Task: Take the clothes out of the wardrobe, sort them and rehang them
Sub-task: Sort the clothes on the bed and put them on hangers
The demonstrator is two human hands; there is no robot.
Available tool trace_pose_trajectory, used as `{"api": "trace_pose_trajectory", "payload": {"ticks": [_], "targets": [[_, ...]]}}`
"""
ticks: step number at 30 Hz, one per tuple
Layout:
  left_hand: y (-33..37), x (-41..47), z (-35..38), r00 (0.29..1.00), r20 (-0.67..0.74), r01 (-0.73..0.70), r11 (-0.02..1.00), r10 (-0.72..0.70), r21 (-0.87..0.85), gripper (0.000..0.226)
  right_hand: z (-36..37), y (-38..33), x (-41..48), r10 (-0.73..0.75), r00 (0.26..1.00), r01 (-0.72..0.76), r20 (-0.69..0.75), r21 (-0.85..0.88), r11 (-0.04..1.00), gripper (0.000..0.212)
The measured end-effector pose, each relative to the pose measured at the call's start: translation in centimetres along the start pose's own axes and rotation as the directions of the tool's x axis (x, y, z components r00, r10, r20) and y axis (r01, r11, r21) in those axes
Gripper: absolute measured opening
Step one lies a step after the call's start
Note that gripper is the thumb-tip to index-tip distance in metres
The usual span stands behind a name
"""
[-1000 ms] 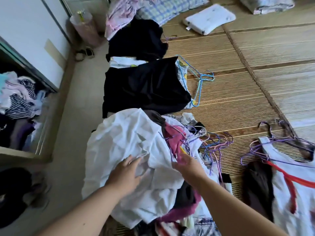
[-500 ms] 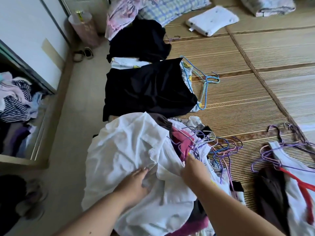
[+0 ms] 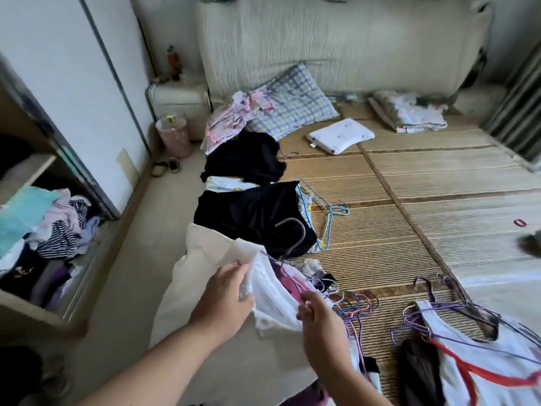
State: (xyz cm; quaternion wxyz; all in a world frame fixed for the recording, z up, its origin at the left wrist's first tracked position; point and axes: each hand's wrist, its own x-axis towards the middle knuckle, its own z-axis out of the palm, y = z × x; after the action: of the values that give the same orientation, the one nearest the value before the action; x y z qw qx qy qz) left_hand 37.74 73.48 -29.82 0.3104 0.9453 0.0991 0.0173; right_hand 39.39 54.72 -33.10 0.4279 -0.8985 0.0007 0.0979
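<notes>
Left hand (image 3: pixel 227 291) grips the lifted white garment (image 3: pixel 205 276) at its edge. Right hand (image 3: pixel 317 315) pinches the same cloth beside a purple hanger (image 3: pixel 288 276); hands near, not touching.

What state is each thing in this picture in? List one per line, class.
White cloth garment: held up by both hands.
Left hand: grips the garment.
Right hand: pinches the garment's edge.
Blue wire hanger: empty, lying on the woven mat.
White wardrobe: open, clothes heaped inside.
</notes>
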Motion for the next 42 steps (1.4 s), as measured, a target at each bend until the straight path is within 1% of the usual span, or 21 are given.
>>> {"api": "trace_pose_trajectory", "payload": {"ticks": [1,3,5,7,8,9,11,13,15,16,18,20,23,24,26,28,30,33,35,40,42], "targets": [[1.2,-0.5,-1.3,0.997,-0.068,-0.036,0.999,0.037,0.011,0.065,-1.0,-1.2,-0.5,-0.051,0.999,0.052,-0.005,0.011,0.999,0.02],[3.7,-2.4,-4.7,0.964,-0.234,-0.116,0.991,0.129,0.069,0.069,-3.9,-3.9,-2.0,-0.172,0.985,0.172,-0.017,-0.012,0.985,0.022],[5.9,-4.8,-8.2,0.913,-0.372,-0.114,0.98,0.168,0.163,0.07,-7.1,-6.2,-3.8,-0.285,0.958,0.283,-0.023,-0.079,0.956,0.023],[7.3,-7.3,-11.4,0.852,-0.474,-0.117,0.963,0.222,0.242,0.065,-10.2,-8.2,-5.8,-0.377,0.926,0.372,-0.016,-0.132,0.919,0.023],[7.8,-8.6,-12.9,0.852,-0.466,-0.112,0.953,0.238,0.28,0.062,-11.6,-9.2,-6.9,-0.421,0.907,0.416,-0.002,-0.15,0.897,0.023],[8.4,-10.1,-14.5,0.872,-0.434,-0.083,0.942,0.227,0.326,0.059,-13.0,-10.3,-8.2,-0.462,0.887,0.458,0.013,-0.16,0.874,0.022],[8.6,-12.3,-16.6,0.925,-0.356,0.013,0.925,0.132,0.379,0.056,-15.0,-12.5,-10.2,-0.534,0.844,0.533,0.043,-0.167,0.829,0.022],[8.6,-15.1,-18.6,0.95,-0.311,0.102,0.938,0.007,0.331,0.047,-16.6,-14.8,-12.4,-0.593,0.803,0.594,0.063,-0.173,0.786,0.022],[8.5,-17.8,-20.4,0.941,-0.337,0.075,0.96,0.021,0.269,0.026,-17.5,-16.8,-14.4,-0.632,0.771,0.635,0.082,-0.172,0.753,0.022],[8.4,-19.0,-21.2,0.938,-0.346,0.048,0.973,0.035,0.227,0.018,-17.8,-17.5,-15.0,-0.638,0.765,0.643,0.09,-0.171,0.747,0.019],[7.7,-21.4,-22.9,0.931,-0.364,0.024,0.994,0.016,0.106,0.017,-18.0,-18.8,-16.3,-0.631,0.77,0.637,0.096,-0.168,0.752,0.014],[6.4,-23.1,-24.3,0.913,-0.405,0.061,0.998,-0.045,0.029,0.017,-17.8,-19.5,-16.7,-0.602,0.791,0.612,0.113,-0.18,0.77,0.023],[3.0,-24.4,-26.0,0.891,-0.438,0.147,0.989,-0.124,0.02,0.022,-16.0,-20.4,-16.5,-0.542,0.821,0.571,0.179,-0.256,0.78,0.042],[1.3,-24.6,-26.8,0.893,-0.43,0.16,0.987,-0.135,0.022,0.023,-14.4,-21.1,-16.4,-0.52,0.826,0.563,0.219,-0.258,0.785,0.043],[-1.8,-24.6,-28.6,0.902,-0.41,0.155,0.988,-0.137,0.011,0.027,-11.0,-22.5,-16.4,-0.501,0.825,0.559,0.261,-0.248,0.791,0.037],[-5.5,-24.4,-31.0,0.902,-0.408,0.154,0.988,-0.138,0.007,0.032,-6.3,-24.4,-16.4,-0.521,0.823,0.565,0.225,-0.234,0.791,0.021],[-9.3,-23.9,-33.9,0.918,-0.382,0.134,0.99,-0.108,0.043,0.034,-1.5,-26.6,-16.6,-0.537,0.834,0.552,0.129,-0.234,0.801,0.003],[-14.3,-23.0,-38.0,0.957,-0.285,0.086,0.989,-0.048,0.12,0.029,4.1,-30.0,-17.0,-0.54,0.842,0.526,-0.009,-0.207,0.825,0.007],[-17.4,-22.5,-40.5,0.97,-0.238,0.075,0.989,-0.043,0.129,0.027,6.8,-32.2,-17.0,-0.526,0.849,0.508,-0.06,-0.188,0.841,0.007],[-22.9,-20.0,-44.7,0.991,-0.104,0.091,0.995,-0.085,0.048,0.024,10.4,-35.5,-17.2,-0.463,0.879,0.432,-0.115,-0.22,0.874,0.009],[-23.8,-18.3,-45.2,0.991,-0.113,0.076,0.997,-0.074,0.013,0.029,10.9,-36.0,-16.9,-0.435,0.891,0.403,-0.131,-0.215,0.89,0.012]]}}
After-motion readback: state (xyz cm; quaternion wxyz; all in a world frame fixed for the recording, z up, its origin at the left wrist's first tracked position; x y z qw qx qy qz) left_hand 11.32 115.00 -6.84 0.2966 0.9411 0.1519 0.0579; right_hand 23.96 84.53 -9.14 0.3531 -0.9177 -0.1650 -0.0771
